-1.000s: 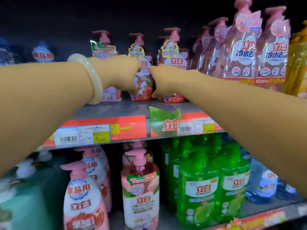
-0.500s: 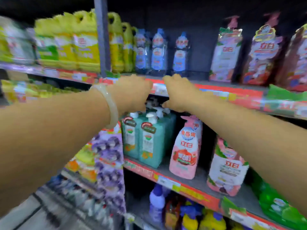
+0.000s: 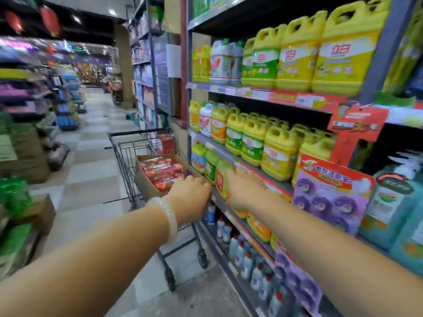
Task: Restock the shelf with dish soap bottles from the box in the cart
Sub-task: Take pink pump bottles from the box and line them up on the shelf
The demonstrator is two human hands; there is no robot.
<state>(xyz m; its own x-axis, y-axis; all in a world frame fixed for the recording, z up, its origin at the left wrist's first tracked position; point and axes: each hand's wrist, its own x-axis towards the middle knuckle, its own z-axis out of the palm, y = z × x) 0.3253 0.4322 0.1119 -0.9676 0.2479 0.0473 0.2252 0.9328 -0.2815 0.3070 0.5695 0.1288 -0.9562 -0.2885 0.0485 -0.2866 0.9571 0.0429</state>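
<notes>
Cardboard box (image 3: 146, 184) of pink soap bottles (image 3: 163, 172) sits mid-frame in my wire cart (image 3: 128, 152); left hand (image 3: 190, 200) and right hand (image 3: 245, 191) reach out relaxed, holding nothing.

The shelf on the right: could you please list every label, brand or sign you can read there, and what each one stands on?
"立白": red brand mark on the yellow jugs of the top shelf.
"立白": the same mark on the yellow jugs one shelf down.
Red hanging sign: characters too blurred to read.
Purple hanging pack: header print blurred, unreadable.
Shelf-edge price tags: too small to read.
Bottles in the cardboard box: labels unreadable.
</notes>
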